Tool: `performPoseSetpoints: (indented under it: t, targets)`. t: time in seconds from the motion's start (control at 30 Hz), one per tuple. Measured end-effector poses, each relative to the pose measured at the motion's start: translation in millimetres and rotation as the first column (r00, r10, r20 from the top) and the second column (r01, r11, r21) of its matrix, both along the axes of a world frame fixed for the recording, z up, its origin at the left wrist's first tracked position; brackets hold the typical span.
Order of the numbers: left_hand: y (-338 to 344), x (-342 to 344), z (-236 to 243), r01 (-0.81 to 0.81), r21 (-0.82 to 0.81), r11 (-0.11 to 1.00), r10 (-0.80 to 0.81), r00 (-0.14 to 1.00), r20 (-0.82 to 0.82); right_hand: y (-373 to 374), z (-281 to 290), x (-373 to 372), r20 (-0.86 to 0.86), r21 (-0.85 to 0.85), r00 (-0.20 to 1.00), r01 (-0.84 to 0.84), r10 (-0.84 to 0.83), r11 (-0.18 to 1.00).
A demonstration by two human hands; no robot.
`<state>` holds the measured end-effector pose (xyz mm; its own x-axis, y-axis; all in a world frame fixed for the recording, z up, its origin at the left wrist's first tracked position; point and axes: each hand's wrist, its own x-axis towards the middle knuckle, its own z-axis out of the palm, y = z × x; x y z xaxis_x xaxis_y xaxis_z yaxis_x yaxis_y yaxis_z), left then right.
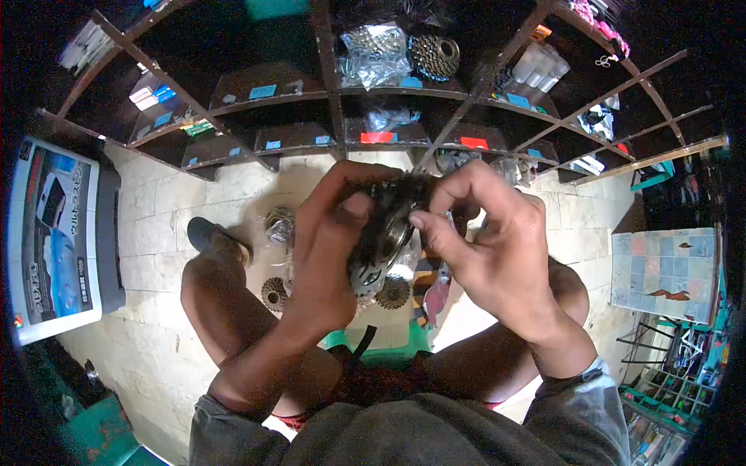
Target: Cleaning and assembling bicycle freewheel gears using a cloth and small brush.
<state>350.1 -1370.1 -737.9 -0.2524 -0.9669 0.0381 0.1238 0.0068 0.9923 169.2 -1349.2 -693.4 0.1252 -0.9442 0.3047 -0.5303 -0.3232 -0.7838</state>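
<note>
Between my two hands, a bicycle sprocket cassette (391,233) is held up on edge, dark-toothed with a shiny metal face. My left hand (320,252) wraps around its left side, fingers over the top. The thumb and forefinger of my right hand (501,252) pinch close together at its right side; whether a small part sits between them is hidden. Beneath, a smaller sprocket cluster (273,293) and a dark sprocket cluster (394,292) lie between my legs. A clear plastic-wrapped item (279,225) is beside them, partly behind my left hand.
Dark wooden shelves (295,99) stand ahead, with bagged sprockets (375,50) and a loose cassette (435,57). A large printed box (58,241) is at left. At right are a tile-patterned panel (663,272) and a green rack (676,388). Below me is a green stool (388,353).
</note>
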Motion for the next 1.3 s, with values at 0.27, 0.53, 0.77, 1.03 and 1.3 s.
performPoseSetpoints:
  t: [0.27,0.53,0.77,1.03,1.3]
  targets:
    - [2.7,-4.0,1.5,0.044,-0.007,0.999,-0.045,0.994,-0.095,-3.8,0.2,-11.0,0.000,0.225,0.998,-0.065,0.066,0.972]
    - [2.0,-4.5,0.5,0.070,-0.013,0.997,-0.070,0.997,0.011,-0.2,5.8,-9.9,0.033,0.309,0.999,-0.039,0.031,0.950]
    - [0.1,-6.6,-1.1,0.105,0.005,0.995,-0.104,0.995,-0.005,-4.5,5.3,-14.4,0.035,0.224,0.995,-0.104,0.098,0.969]
    - [1.5,-5.0,0.9,0.125,-0.022,0.992,-0.123,0.989,0.079,-5.0,4.2,-21.1,-0.040,0.279,0.997,-0.054,0.067,0.959]
    - [-0.9,-1.7,2.0,0.152,0.005,0.988,-0.152,0.984,0.091,-9.1,1.1,-20.4,-0.007,0.190,0.990,-0.138,0.142,0.972]
